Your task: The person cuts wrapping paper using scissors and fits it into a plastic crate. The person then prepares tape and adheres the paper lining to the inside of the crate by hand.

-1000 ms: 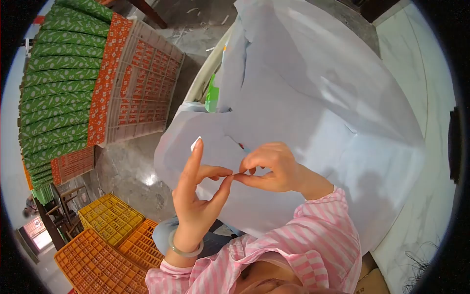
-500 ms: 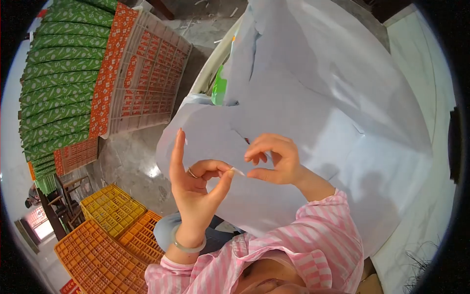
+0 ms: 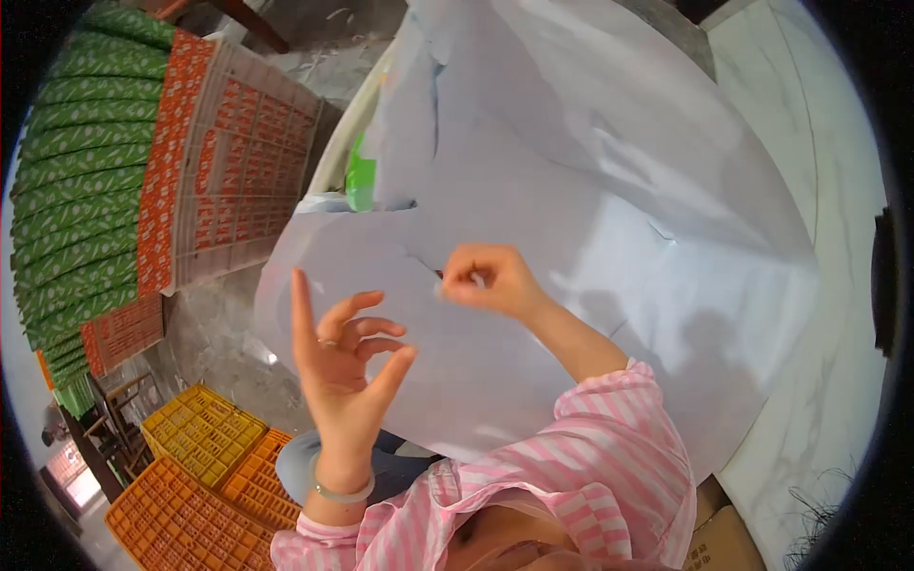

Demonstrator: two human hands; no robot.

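My left hand (image 3: 347,357) is raised over the large white sheet (image 3: 533,190), its fingers spread and holding nothing. A ring and a pale bracelet show on this side. To its upper right, my right hand (image 3: 490,279) is closed in a pinch above the same sheet. A small white strip (image 3: 441,290), faint and blurred, shows at those fingertips. Just beside them, a short dark slit with a bit of red is in the sheet. The sheet is creased, with tears along its left part.
A bright green piece (image 3: 361,179) shows at the sheet's left edge. Further left stands a pale crate (image 3: 252,162) with red-patterned lining and folded green cloth. Yellow (image 3: 203,433) and orange crates (image 3: 186,519) stand at lower left. A marble-like surface (image 3: 809,381) runs along the right.
My left hand has opened from its pinch and let go of the small white strip. My right hand has closed and moved left. The view has shifted, moving the surroundings leftward.
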